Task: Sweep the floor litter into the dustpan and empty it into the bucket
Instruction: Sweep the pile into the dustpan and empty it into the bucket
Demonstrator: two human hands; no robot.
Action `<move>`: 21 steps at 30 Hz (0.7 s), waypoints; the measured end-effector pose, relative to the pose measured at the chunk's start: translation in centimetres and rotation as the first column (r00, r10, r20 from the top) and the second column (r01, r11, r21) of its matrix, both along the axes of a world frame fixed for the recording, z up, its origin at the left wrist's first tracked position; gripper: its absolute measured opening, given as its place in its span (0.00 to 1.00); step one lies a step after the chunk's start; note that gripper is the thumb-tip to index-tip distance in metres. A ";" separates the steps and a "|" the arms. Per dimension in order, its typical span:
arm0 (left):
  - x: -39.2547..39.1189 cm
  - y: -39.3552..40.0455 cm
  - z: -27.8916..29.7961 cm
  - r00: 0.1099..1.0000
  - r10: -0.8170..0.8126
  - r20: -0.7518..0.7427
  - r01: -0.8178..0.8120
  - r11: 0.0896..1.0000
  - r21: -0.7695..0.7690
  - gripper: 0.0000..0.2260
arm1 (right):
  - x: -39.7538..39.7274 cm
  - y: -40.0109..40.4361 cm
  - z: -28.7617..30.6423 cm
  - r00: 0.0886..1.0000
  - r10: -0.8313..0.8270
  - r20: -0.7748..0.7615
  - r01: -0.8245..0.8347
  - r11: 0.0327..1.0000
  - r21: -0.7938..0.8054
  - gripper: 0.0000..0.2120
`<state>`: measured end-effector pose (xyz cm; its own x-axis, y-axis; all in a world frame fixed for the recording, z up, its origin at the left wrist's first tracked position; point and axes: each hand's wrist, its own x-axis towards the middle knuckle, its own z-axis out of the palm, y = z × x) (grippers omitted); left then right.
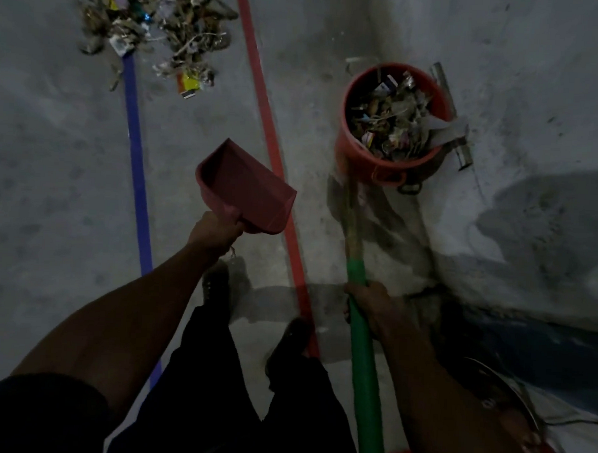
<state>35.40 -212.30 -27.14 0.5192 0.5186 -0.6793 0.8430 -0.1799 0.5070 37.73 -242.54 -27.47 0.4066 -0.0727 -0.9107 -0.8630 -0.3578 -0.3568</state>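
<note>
1. The grey concrete floor [53, 181] is dusty and mottled, crossed by one blue tape line [136, 164] and one red tape line [267, 129].
2. One loose litter pile [155, 25] of dry leaves and wrappers lies far left.
3. One round orange plastic bucket [359, 153], far right, holds litter.
4. The left hand [215, 231] grips one empty red plastic dustpan [246, 188], held off the floor.
5. The right hand [373, 306] is clamped round one green-handled broom [362, 359].
</note>
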 end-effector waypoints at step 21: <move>4.5 12.9 -20.2 0.992 -0.120 -0.035 0.112 0.981 -0.160 0.11 | 6.4 14.6 -21.9 0.989 -0.133 0.065 0.145 0.958 -0.246 0.20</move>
<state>39.93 -199.41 -47.31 0.5372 0.3415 -0.7712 0.8433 -0.1987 0.4994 44.17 -227.94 -49.37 0.4189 -0.3537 -0.8363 -0.8947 -0.3181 -0.3136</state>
